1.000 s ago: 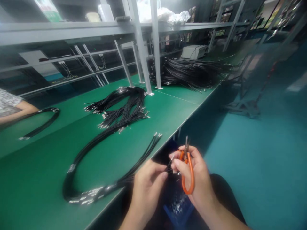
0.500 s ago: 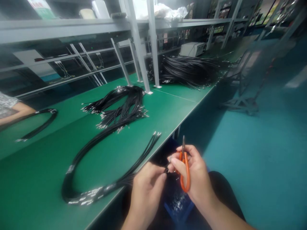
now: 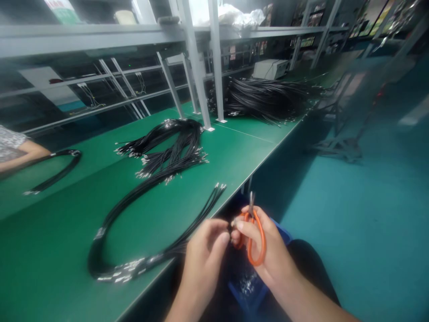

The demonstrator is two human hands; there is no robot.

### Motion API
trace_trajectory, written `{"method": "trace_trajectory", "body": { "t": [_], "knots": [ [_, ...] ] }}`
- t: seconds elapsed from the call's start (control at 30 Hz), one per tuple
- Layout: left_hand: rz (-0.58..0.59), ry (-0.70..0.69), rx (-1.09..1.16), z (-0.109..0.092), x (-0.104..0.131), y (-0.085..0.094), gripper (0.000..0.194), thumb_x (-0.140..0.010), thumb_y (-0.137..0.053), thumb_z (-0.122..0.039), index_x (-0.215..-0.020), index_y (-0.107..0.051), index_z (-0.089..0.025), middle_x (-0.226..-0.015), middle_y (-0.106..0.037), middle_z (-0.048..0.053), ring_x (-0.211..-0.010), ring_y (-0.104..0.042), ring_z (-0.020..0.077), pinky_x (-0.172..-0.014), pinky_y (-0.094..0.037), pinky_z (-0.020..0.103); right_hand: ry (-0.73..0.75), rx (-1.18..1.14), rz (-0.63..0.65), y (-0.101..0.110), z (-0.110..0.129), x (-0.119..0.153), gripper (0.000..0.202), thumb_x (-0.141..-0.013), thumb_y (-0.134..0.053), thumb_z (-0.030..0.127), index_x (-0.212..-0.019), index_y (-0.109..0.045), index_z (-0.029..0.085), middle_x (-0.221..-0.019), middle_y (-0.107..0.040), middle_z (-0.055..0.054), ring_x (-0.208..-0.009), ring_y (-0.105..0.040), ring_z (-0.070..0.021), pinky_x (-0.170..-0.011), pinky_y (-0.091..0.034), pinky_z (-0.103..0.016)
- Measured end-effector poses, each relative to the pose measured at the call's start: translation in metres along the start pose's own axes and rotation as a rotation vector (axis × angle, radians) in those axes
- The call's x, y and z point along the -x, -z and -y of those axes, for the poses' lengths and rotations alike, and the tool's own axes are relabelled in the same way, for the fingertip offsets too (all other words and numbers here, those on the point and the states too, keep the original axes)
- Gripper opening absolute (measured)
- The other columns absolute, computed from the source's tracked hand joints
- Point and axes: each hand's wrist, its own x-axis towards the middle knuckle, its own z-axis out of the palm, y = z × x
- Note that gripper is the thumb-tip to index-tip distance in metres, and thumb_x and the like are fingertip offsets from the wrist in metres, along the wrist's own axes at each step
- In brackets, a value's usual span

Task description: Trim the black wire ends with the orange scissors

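Observation:
My left hand [image 3: 205, 255] is closed, thumb against fingers, on the end of a black cable, most of which its fingers hide. In my right hand [image 3: 273, 248] lies a pair of orange-handled scissors [image 3: 263, 243], blades pointing up and away. The right thumb and fingertips also pinch a small pale piece [image 3: 233, 222] close to the left fingertips; its kind is too blurred to tell. A bundle of black cables [image 3: 95, 255], bound with clear wrapping and tipped with metal ends, curves across the green table and runs off its edge behind my left hand.
Below my hands is a blue bin [image 3: 236, 293] with small shiny bits inside. More black cables [image 3: 182, 138] lie further back, near grey shelf posts [image 3: 197, 71]. A large cable pile [image 3: 264, 98] sits beyond. At left, another person's forearm [image 3: 28, 156] rests by a looped bundle [image 3: 69, 167].
My right hand and the scissors have shifted slightly left and tilted, with the blades looking a little further apart. My left hand stays nearly in place.

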Motion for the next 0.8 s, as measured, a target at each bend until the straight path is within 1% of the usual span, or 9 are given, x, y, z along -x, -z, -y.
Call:
{"method": "trace_trajectory", "body": {
  "t": [0.07, 0.17, 0.23, 0.33, 0.4, 0.57, 0.67, 0.73, 0.8],
  "knots": [
    [-0.036, -0.02, 0.037, -0.007, -0.004, -0.002, 0.014, -0.083, -0.058, -0.028, -0.094, -0.06, -0.02, -0.084, -0.063, 0.003, -0.072, -0.062, 0.0167, -0.065, -0.05, 0.027, 0.016, 0.025, -0.008, -0.005, -0.001, 0.003, 0.031, -0.069, -0.07, 0.012, -0.09, -0.049, 0.021, -0.069, -0.061, 0.005, -0.056, -0.057, -0.0094, -0.054, -0.043, -0.021],
    [-0.081, -0.028, 0.109, -0.013, -0.008, -0.004, 0.007, -0.08, -0.063, -0.025, -0.078, -0.061, -0.018, -0.075, -0.057, 0.0, -0.061, -0.058, 0.0136, -0.057, -0.048, 0.025, 0.011, 0.012, 0.01, -0.009, -0.003, 0.007, 0.031, -0.068, -0.071, 0.011, -0.087, -0.049, 0.022, -0.066, -0.06, 0.006, -0.055, -0.054, -0.008, -0.053, -0.042, -0.019],
    [-0.044, -0.017, 0.255, -0.013, -0.01, -0.004, 0.012, -0.081, -0.061, -0.022, -0.071, -0.062, -0.016, -0.073, -0.055, 0.0, -0.056, -0.057, 0.0118, -0.055, -0.049, 0.026, 0.005, 0.0, 0.028, -0.009, -0.004, 0.008, 0.03, -0.068, -0.069, 0.011, -0.088, -0.049, 0.022, -0.065, -0.06, 0.006, -0.053, -0.053, -0.0083, -0.052, -0.042, -0.02],
    [0.077, 0.007, 0.462, -0.008, -0.012, -0.001, 0.01, -0.082, -0.061, -0.021, -0.075, -0.066, -0.015, -0.076, -0.055, 0.001, -0.055, -0.058, 0.0119, -0.057, -0.051, 0.028, -0.022, -0.009, 0.028, -0.005, -0.004, 0.008, 0.03, -0.069, -0.068, 0.012, -0.089, -0.049, 0.021, -0.066, -0.061, 0.005, -0.051, -0.054, -0.0088, -0.051, -0.043, -0.021],
    [0.107, 0.021, 0.521, -0.004, -0.012, 0.0, 0.01, -0.083, -0.06, -0.021, -0.077, -0.066, -0.015, -0.077, -0.055, 0.001, -0.057, -0.058, 0.0116, -0.058, -0.05, 0.027, -0.04, -0.023, 0.024, -0.003, -0.005, 0.007, 0.03, -0.068, -0.069, 0.012, -0.089, -0.048, 0.021, -0.067, -0.061, 0.004, -0.052, -0.055, -0.0096, -0.051, -0.043, -0.021],
    [-0.022, 0.046, 0.491, 0.0, -0.011, -0.002, 0.016, -0.084, -0.06, -0.021, -0.07, -0.063, -0.014, -0.083, -0.054, 0.003, -0.07, -0.053, 0.0115, -0.064, -0.047, 0.022, -0.047, -0.051, 0.028, -0.001, -0.007, 0.006, 0.028, -0.069, -0.067, 0.011, -0.088, -0.05, 0.02, -0.067, -0.061, 0.004, -0.052, -0.056, -0.01, -0.05, -0.044, -0.021],
    [-0.007, 0.087, 0.537, -0.001, -0.01, -0.006, 0.012, -0.083, -0.06, -0.023, -0.076, -0.062, -0.014, -0.09, -0.052, 0.003, -0.064, -0.051, 0.0095, -0.06, -0.047, 0.023, -0.047, -0.065, 0.035, -0.001, -0.008, 0.005, 0.027, -0.07, -0.067, 0.011, -0.089, -0.05, 0.021, -0.067, -0.061, 0.004, -0.053, -0.057, -0.0106, -0.051, -0.044, -0.022],
    [0.001, 0.094, 0.585, -0.001, -0.011, -0.008, 0.011, -0.079, -0.064, -0.024, -0.076, -0.06, -0.014, -0.094, -0.05, 0.003, -0.059, -0.051, 0.0082, -0.056, -0.047, 0.024, -0.042, -0.077, 0.041, -0.001, -0.008, 0.005, 0.026, -0.07, -0.067, 0.011, -0.089, -0.05, 0.021, -0.066, -0.061, 0.004, -0.054, -0.057, -0.0108, -0.052, -0.045, -0.022],
    [-0.022, 0.083, 0.609, 0.002, -0.011, -0.008, 0.013, -0.078, -0.066, -0.023, -0.072, -0.059, -0.015, -0.094, -0.049, 0.003, -0.063, -0.052, 0.0093, -0.058, -0.048, 0.024, -0.037, -0.089, 0.042, 0.0, -0.009, 0.004, 0.026, -0.07, -0.066, 0.01, -0.089, -0.051, 0.021, -0.067, -0.061, 0.004, -0.053, -0.057, -0.0106, -0.052, -0.045, -0.022]
  ]
}}
